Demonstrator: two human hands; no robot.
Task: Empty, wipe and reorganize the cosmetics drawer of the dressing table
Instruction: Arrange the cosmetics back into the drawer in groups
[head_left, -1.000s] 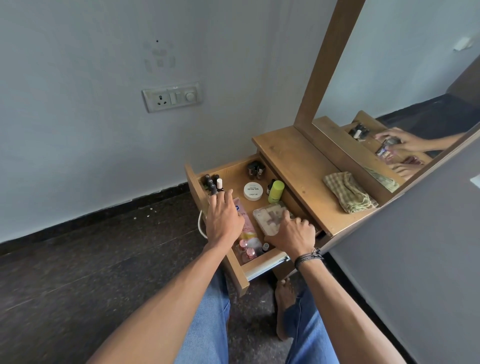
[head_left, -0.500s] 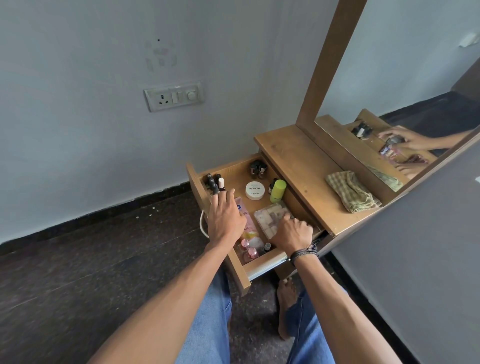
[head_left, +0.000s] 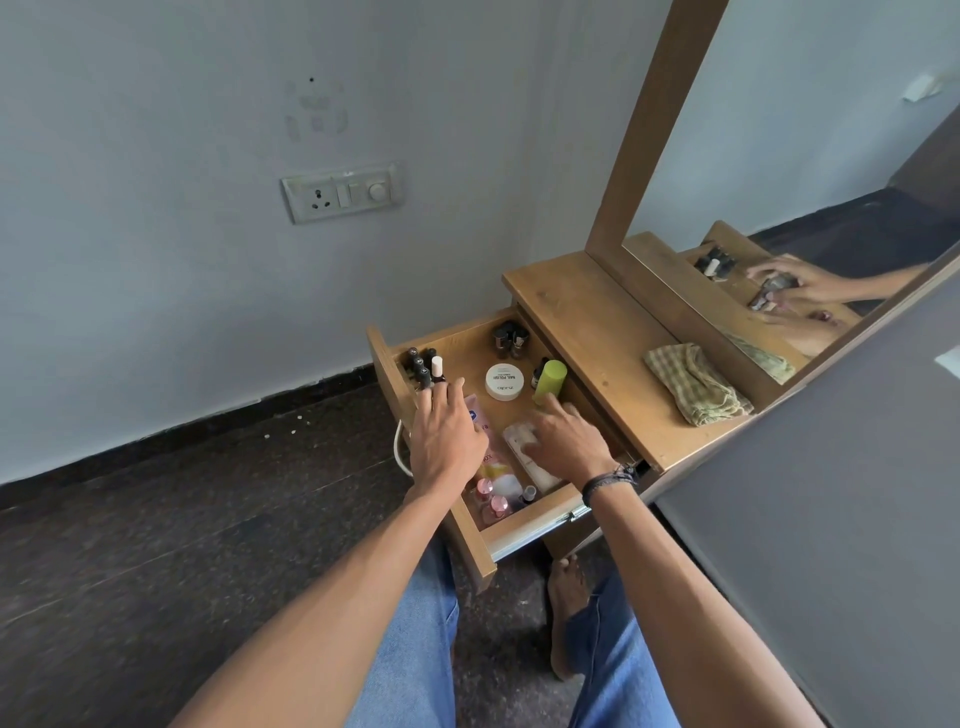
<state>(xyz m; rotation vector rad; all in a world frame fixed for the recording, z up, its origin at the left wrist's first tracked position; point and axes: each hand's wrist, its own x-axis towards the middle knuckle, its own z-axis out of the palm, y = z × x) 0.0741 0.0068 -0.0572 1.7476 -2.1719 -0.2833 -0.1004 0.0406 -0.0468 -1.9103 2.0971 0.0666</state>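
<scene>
Now the left hand (head_left: 447, 441) lies spread, fingertips beside the nail polish bottles (head_left: 423, 369). The right hand (head_left: 566, 441) rests flat on a clear box (head_left: 517, 434) in the drawer (head_left: 470, 535) (full of things). A fast reach could tip the green bottle (head_left: 550, 382) just past its fingers.

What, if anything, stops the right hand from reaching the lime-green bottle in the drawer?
Likely nothing, so yes: the right hand is right beside the lime-green bottle, with no item between.
</scene>
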